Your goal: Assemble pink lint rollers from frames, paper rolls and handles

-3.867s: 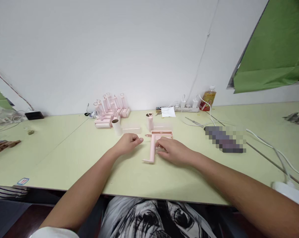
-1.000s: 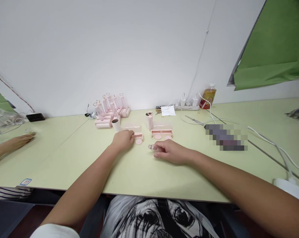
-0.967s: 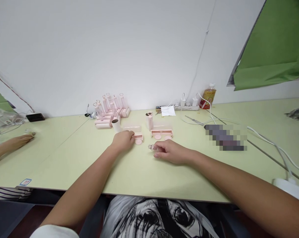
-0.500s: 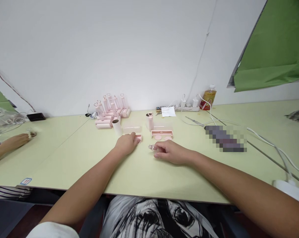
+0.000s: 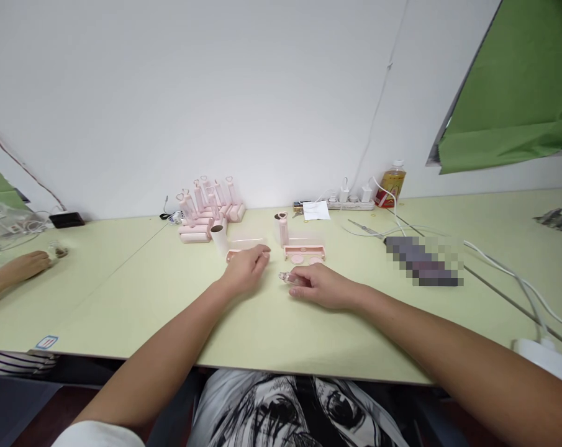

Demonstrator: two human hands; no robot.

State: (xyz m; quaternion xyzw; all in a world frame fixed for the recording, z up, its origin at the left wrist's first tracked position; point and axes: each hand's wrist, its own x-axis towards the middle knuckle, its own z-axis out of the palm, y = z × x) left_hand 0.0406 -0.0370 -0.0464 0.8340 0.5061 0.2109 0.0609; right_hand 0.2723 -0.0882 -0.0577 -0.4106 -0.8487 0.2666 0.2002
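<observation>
One right hand (image 5: 325, 285), turned on its side over a pale yellow-green tabletop (image 5: 243, 341) well in from the near edge, grips a small transparent tube (image 5: 285, 277) between thumb and fingers. Just beyond, the left hand (image 5: 246, 273), fingers pointing right, hides part of a long, open pink tray (image 5: 231, 254); whether it grasps anything cannot be told. Pink heart-topped rollers (image 5: 210, 216) stand near the far edge, a white power strip (image 5: 353, 205) to their right, below a white wall (image 5: 262, 93) hung with green cloth (image 5: 518, 93).

On your side of the table (image 5: 136, 298), you wear a white sleeve (image 5: 99, 436) and a black-and-white garment (image 5: 285, 410) printed with sketched eyes.
</observation>
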